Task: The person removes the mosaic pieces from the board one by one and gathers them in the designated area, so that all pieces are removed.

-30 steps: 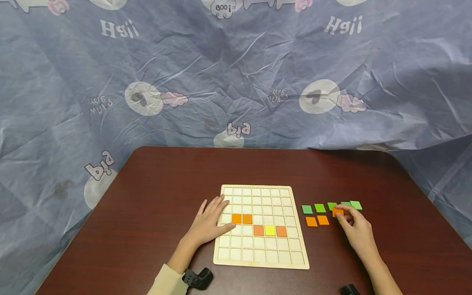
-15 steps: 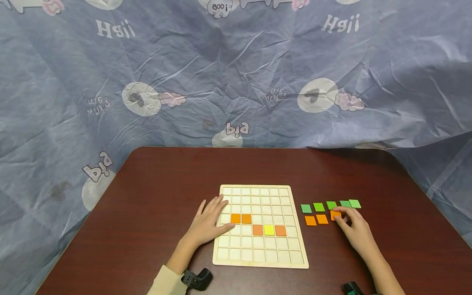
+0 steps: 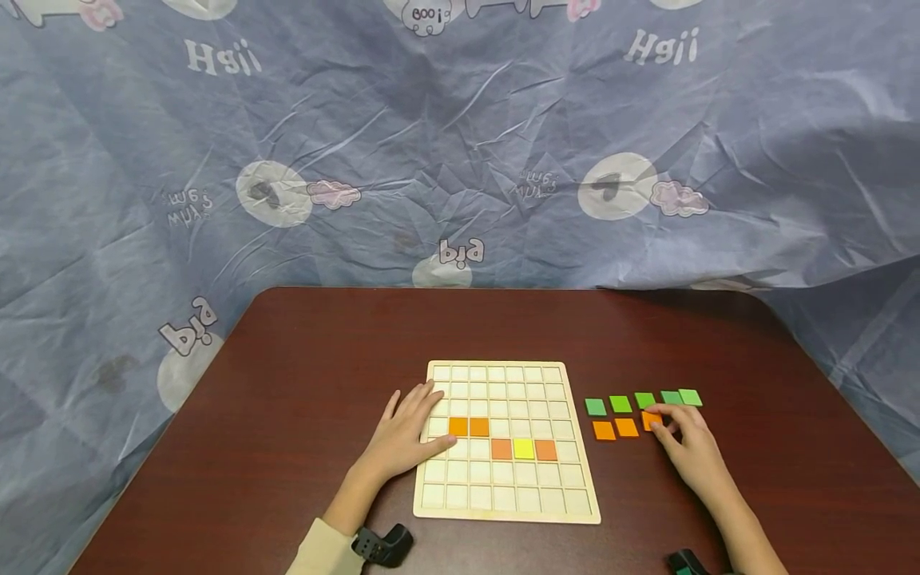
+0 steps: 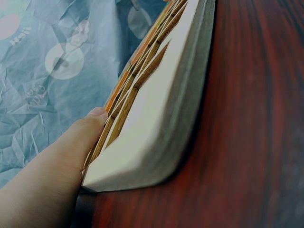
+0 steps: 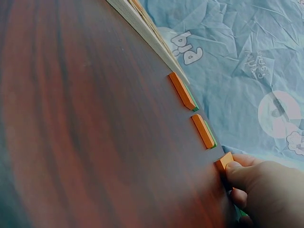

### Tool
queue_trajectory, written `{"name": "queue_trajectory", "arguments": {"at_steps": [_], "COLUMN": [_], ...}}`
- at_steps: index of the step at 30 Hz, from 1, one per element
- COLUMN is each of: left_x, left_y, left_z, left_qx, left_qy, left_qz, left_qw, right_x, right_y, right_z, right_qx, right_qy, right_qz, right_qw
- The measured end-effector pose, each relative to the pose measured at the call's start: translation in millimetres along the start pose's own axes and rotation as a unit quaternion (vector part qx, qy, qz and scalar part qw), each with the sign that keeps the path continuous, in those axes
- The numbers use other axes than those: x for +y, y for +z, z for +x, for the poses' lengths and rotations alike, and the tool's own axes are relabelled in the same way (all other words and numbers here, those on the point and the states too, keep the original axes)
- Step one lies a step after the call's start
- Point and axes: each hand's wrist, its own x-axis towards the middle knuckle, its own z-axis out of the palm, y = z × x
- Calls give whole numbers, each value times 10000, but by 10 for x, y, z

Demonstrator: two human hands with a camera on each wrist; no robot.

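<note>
A pale wooden grid board [image 3: 507, 511] lies on the table, with two orange tiles side by side in one row and a yellow tile [image 3: 523, 449] between two reddish-orange ones in a nearer row. Across the board's left edge rests my left hand [image 3: 404, 438], fingers spread; its thumb [image 4: 80, 130] lies on the rim in the left wrist view. To the right of the board, my right hand [image 3: 691, 449] pinches an orange tile [image 5: 224, 162] between thumb and finger, at the table surface. Two more orange tiles [image 3: 615, 429] lie just left of it.
Behind the orange tiles runs a row of several green tiles [image 3: 620, 404], the two rightmost close together. The dark red-brown table [image 3: 323, 335] extends around the board. A grey-blue printed cloth [image 3: 402, 160] hangs behind the table's far edge.
My right hand has lowered the orange tile slightly, from in front of a green tile down into line with the other orange tiles. The left hand stays on the board.
</note>
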Motion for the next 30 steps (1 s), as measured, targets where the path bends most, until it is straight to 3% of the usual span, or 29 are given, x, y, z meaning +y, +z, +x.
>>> {"name": "queue_trajectory", "arguments": {"at_steps": [24, 30], "left_x": [7, 10], "left_y": [13, -4], "left_z": [-9, -7], "left_qx": [-1, 0], "left_qy": [3, 3], "left_qz": [-15, -7], "left_qw": [10000, 10000], "right_x": [-3, -14], "right_y": [-17, -25], "right_z": [-19, -8], "right_qx": [-217, -30], "right_qy": [249, 231], "right_qz": [-66, 28], "right_qw": [9994, 9997]}}
